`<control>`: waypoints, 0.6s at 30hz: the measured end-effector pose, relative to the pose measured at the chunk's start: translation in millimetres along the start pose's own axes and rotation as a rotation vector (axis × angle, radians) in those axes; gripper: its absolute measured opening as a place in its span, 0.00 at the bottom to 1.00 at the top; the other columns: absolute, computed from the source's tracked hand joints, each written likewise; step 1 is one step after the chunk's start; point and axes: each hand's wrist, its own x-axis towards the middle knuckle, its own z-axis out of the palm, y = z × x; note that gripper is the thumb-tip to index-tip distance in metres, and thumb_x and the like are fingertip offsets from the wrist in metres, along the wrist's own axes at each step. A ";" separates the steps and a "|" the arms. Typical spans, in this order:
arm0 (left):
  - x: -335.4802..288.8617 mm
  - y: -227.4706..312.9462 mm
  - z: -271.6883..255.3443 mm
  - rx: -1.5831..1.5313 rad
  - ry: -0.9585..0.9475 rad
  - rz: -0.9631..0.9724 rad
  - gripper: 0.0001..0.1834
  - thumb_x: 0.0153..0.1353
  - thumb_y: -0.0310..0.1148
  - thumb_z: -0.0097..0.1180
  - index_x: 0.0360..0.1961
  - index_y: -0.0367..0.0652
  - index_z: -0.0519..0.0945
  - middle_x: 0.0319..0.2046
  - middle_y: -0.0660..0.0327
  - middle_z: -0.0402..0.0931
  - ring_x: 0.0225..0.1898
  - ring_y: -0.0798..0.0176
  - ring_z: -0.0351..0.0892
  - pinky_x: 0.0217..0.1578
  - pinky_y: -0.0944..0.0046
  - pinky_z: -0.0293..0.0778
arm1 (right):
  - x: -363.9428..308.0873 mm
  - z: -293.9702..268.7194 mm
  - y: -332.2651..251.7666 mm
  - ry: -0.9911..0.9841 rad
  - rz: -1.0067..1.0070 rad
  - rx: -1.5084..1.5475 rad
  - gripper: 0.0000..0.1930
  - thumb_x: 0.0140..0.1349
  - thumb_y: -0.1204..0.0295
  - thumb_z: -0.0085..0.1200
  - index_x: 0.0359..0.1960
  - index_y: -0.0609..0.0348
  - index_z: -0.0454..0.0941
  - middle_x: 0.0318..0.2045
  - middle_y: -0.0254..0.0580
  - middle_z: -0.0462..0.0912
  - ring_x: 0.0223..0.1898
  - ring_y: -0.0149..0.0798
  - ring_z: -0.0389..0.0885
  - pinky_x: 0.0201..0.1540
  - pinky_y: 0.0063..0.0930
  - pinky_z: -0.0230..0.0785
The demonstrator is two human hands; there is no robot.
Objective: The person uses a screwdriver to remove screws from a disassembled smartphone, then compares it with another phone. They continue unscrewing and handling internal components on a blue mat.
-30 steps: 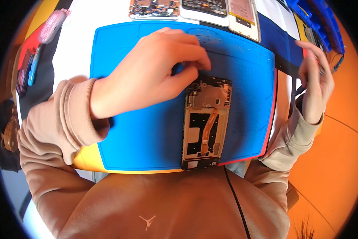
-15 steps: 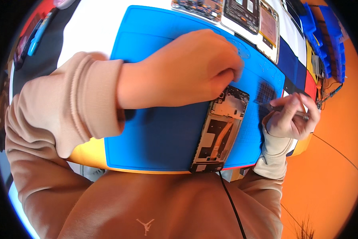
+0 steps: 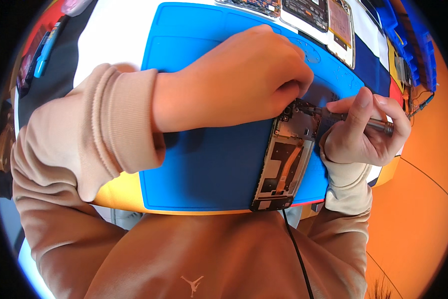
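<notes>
In the head view, blue plastic bins point(image 3: 423, 62) stand at upper right, contents unclear. The black, opened rectangular phone point(image 3: 287, 157) lies on the bright-blue mat point(image 3: 204, 164), long axis running away and slightly rightward. The left hand point(image 3: 244, 79) curls over its far end, grip unclear; the right hand point(image 3: 361, 130) pinches a slim metallic screwdriver point(image 3: 336, 116) pointing left, toward that end

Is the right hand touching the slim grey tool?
Touching: the head view shows the right hand holding the slim grey tool between thumb and fingers.
</notes>
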 end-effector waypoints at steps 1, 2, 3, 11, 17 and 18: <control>-0.1 -0.8 0.0 -0.012 0.008 0.013 0.06 0.53 0.22 0.57 0.31 0.44 0.81 0.30 0.60 0.77 0.36 0.51 0.74 0.42 0.55 0.67 | -0.5 -1.2 0.3 0.000 -0.008 0.005 0.11 0.65 0.84 0.57 0.45 0.65 0.68 0.14 0.47 0.79 0.15 0.33 0.78 0.20 0.18 0.67; -0.1 -1.4 -0.1 -0.025 0.016 0.023 0.06 0.53 0.22 0.57 0.31 0.43 0.81 0.30 0.60 0.77 0.36 0.51 0.74 0.41 0.55 0.67 | -0.9 -2.2 0.1 -0.004 -0.010 0.011 0.12 0.65 0.84 0.57 0.45 0.65 0.68 0.14 0.47 0.79 0.15 0.32 0.78 0.20 0.18 0.66; -0.1 -1.7 -0.2 -0.028 0.013 0.026 0.06 0.53 0.21 0.57 0.31 0.43 0.82 0.30 0.60 0.77 0.36 0.51 0.74 0.41 0.55 0.67 | -0.2 -3.6 -0.1 -0.019 -0.021 0.008 0.12 0.65 0.84 0.57 0.45 0.65 0.68 0.14 0.47 0.79 0.15 0.32 0.78 0.20 0.18 0.67; -0.4 -3.5 -0.8 -0.020 0.011 0.042 0.06 0.53 0.21 0.56 0.31 0.42 0.81 0.30 0.58 0.77 0.36 0.50 0.74 0.39 0.55 0.66 | -0.6 -10.7 -8.2 -0.093 -0.020 0.079 0.17 0.58 0.87 0.63 0.45 0.65 0.69 0.20 0.46 0.80 0.20 0.31 0.81 0.25 0.19 0.75; 0.8 -3.4 3.0 -0.011 0.106 0.057 0.05 0.54 0.28 0.55 0.26 0.39 0.80 0.25 0.51 0.78 0.33 0.45 0.78 0.38 0.49 0.73 | -3.5 -7.1 -4.5 -0.044 -0.093 0.016 0.13 0.65 0.80 0.59 0.44 0.63 0.66 0.13 0.46 0.76 0.11 0.33 0.75 0.15 0.19 0.65; 0.7 -3.8 4.4 -0.018 0.121 0.067 0.05 0.54 0.28 0.55 0.26 0.39 0.80 0.25 0.51 0.78 0.33 0.45 0.78 0.38 0.49 0.73 | -2.8 -6.6 -3.7 -0.046 -0.096 0.001 0.13 0.65 0.80 0.59 0.44 0.63 0.66 0.12 0.46 0.76 0.11 0.33 0.75 0.15 0.19 0.65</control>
